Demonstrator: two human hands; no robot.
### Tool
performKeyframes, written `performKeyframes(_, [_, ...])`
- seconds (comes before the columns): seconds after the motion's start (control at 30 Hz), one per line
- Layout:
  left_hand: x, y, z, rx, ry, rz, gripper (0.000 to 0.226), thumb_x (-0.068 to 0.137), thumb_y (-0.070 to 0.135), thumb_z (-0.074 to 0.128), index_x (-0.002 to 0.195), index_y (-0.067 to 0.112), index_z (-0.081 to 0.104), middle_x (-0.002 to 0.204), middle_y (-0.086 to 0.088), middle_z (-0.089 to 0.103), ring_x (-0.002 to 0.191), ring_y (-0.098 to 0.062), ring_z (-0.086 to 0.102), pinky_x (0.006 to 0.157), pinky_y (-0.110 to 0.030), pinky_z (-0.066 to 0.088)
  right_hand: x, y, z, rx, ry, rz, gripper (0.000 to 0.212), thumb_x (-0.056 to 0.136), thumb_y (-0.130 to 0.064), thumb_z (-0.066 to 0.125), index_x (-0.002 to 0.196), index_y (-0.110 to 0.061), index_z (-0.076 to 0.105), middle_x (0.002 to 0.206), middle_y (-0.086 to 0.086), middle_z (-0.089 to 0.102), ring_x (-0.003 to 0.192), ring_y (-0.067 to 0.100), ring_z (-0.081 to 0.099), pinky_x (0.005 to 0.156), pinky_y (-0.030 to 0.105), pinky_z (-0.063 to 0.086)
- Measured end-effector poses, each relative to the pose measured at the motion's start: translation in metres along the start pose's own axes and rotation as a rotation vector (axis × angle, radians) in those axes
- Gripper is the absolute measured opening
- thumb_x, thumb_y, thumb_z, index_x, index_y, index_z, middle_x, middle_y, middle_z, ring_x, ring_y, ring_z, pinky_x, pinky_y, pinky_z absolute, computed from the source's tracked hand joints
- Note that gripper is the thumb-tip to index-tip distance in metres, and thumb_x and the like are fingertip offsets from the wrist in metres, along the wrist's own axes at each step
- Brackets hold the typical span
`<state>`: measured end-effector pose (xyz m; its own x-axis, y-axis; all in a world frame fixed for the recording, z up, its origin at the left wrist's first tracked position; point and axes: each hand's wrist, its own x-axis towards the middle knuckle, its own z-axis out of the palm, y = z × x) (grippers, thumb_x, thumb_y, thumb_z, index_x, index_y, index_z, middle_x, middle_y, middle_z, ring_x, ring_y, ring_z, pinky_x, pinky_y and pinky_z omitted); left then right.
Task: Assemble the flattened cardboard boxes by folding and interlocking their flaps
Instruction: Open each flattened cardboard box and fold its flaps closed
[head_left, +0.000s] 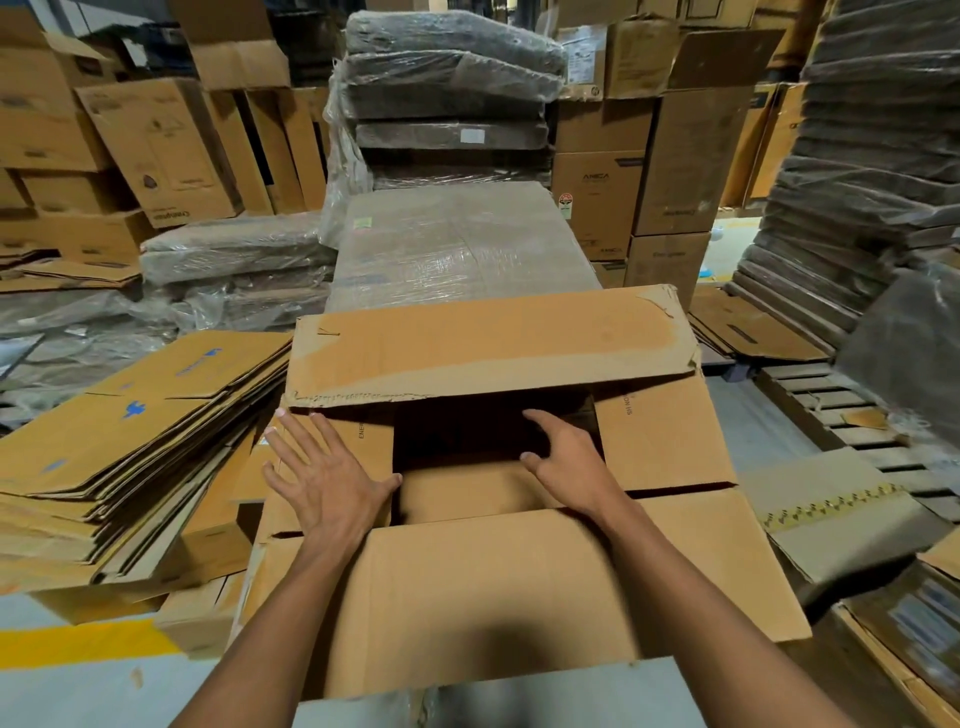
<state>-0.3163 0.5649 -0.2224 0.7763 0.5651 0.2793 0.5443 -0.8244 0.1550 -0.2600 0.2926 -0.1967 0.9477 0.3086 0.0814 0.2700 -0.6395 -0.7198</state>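
Observation:
A brown cardboard box (665, 441) stands open-end up in front of me. Its far long flap (488, 345) leans toward me over the opening, and its near long flap (467, 597) lies outward under my forearms. My left hand (322, 478) presses flat, fingers spread, on the left short flap (371, 441), which is folded inward. My right hand (566, 462) rests with straight fingers on the inner edge of the right short flap, reaching over the dark opening (467, 431).
A thick stack of flattened boxes (130, 457) lies at my left. Plastic-wrapped bundles of cardboard (457, 244) sit straight ahead, more at right (872, 182). A wooden pallet (841, 410) and loose cardboard sheets (831, 514) lie at right. Upright boxes line the back.

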Motion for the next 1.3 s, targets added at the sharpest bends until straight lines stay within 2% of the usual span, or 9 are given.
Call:
performKeyframes(0.1, [-0.001,-0.002,0.001,0.015,0.008,0.002,0.155,0.05,0.089,0.073,0.159,-0.002,0.009,0.162,-0.036,-0.006,0.15,-0.054,0.0,0.116,-0.066,0.018,0.012,-0.012,0.012,0.186,-0.061,0.108,0.078,0.094,-0.023,0.072,0.16,-0.024,0.031,0.156,0.006,0.048,0.144,0.02,0.044,0.116,0.034,0.038])
performKeyframes(0.2, [-0.002,-0.003,0.0,0.001,-0.001,0.005,0.157,0.049,0.086,0.077,0.159,-0.002,0.007,0.162,-0.036,-0.007,0.15,-0.054,0.002,0.116,-0.065,0.02,0.012,-0.029,0.019,0.219,0.014,0.003,0.08,0.094,-0.023,0.07,0.161,-0.028,0.026,0.158,0.004,0.044,0.147,0.021,0.04,0.118,0.045,0.039])
performKeyframes(0.3, [-0.006,-0.003,-0.003,-0.011,-0.011,0.016,0.156,0.053,0.081,0.08,0.159,-0.002,0.002,0.163,-0.035,-0.009,0.149,-0.055,0.007,0.114,-0.065,0.025,0.014,-0.05,0.013,0.207,0.16,-0.12,0.077,0.099,-0.018,0.066,0.163,-0.02,0.023,0.164,0.005,0.035,0.15,0.022,0.035,0.123,0.042,0.031])
performKeyframes(0.4, [-0.011,-0.005,-0.004,-0.015,-0.004,0.035,0.155,0.056,0.08,0.08,0.159,-0.002,-0.001,0.162,-0.035,-0.012,0.147,-0.056,0.01,0.112,-0.066,0.028,0.023,-0.07,-0.003,0.057,0.321,-0.259,0.077,0.1,-0.013,0.062,0.164,-0.021,0.021,0.168,0.003,0.028,0.155,0.016,0.021,0.123,0.028,0.019])
performKeyframes(0.6, [-0.02,-0.006,-0.005,-0.013,-0.007,0.029,0.155,0.056,0.079,0.08,0.159,-0.002,-0.003,0.162,-0.035,-0.013,0.147,-0.057,0.013,0.112,-0.066,0.028,0.07,-0.09,-0.039,-0.443,0.485,-0.395,0.086,0.091,-0.014,0.063,0.164,-0.018,0.018,0.172,0.004,0.016,0.157,0.025,0.016,0.124,0.047,0.027])
performKeyframes(0.77, [-0.028,-0.01,-0.005,-0.019,0.008,0.014,0.154,0.054,0.077,0.082,0.159,-0.002,0.001,0.162,-0.035,-0.009,0.143,-0.057,0.02,0.108,-0.066,0.033,0.103,-0.093,-0.052,-0.649,0.427,-0.331,0.091,0.09,-0.019,0.064,0.165,-0.019,0.013,0.173,0.003,0.008,0.158,0.027,0.012,0.126,0.051,0.019])
performKeyframes(0.9, [-0.036,-0.014,-0.002,-0.019,0.014,0.004,0.154,0.052,0.074,0.084,0.159,-0.004,0.006,0.162,-0.036,-0.005,0.14,-0.058,0.024,0.105,-0.067,0.034,0.115,-0.084,-0.044,-0.76,0.365,-0.287,0.081,0.088,-0.02,0.061,0.159,-0.018,0.024,0.168,0.005,0.023,0.154,0.03,0.02,0.123,0.052,0.023])
performKeyframes(1.1, [-0.038,-0.015,-0.003,-0.014,0.011,0.003,0.151,0.056,0.077,0.08,0.16,-0.002,0.004,0.163,-0.035,-0.006,0.142,-0.058,0.022,0.107,-0.066,0.034,0.121,-0.066,-0.028,-0.794,0.314,-0.255,0.059,0.08,-0.02,0.062,0.138,-0.019,0.047,0.138,0.007,0.056,0.131,0.032,0.047,0.113,0.05,0.029])
performKeyframes(1.3, [-0.029,-0.009,-0.009,0.017,-0.011,-0.011,0.151,0.059,0.084,0.073,0.16,-0.001,-0.001,0.162,-0.035,-0.01,0.142,-0.057,0.022,0.105,-0.066,0.036,0.134,-0.076,-0.042,-0.736,0.081,-0.179,0.066,0.082,-0.027,0.066,0.143,-0.019,0.044,0.143,0.008,0.053,0.134,0.033,0.045,0.116,0.051,0.027])
